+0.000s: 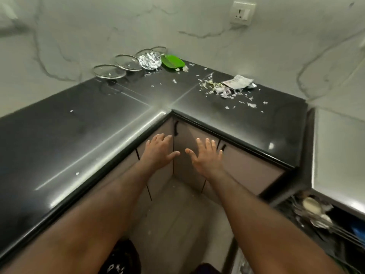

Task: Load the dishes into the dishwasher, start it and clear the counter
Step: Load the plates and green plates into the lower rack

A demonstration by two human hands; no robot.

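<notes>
My left hand (159, 151) and my right hand (207, 156) are stretched out side by side, fingers straight and spread, holding nothing, in front of the corner cabinet doors below the black L-shaped counter (83, 123). Several glass lids (109, 71) lie in a row at the counter's back corner, next to a crumpled foil piece (149, 59) and a green leaf-like sheet (171, 61). Food scraps and a torn wrapper (237, 82) litter the right part of the counter. At the lower right a dishwasher rack (316, 214) holds spoons and other cutlery.
Beige cabinet doors with black handles (176, 128) stand under the counter. A wall socket (242, 13) sits on the marble-look wall at upper right. A grey steel-like surface (339, 155) lies right of the counter, above the rack. The floor below is tiled.
</notes>
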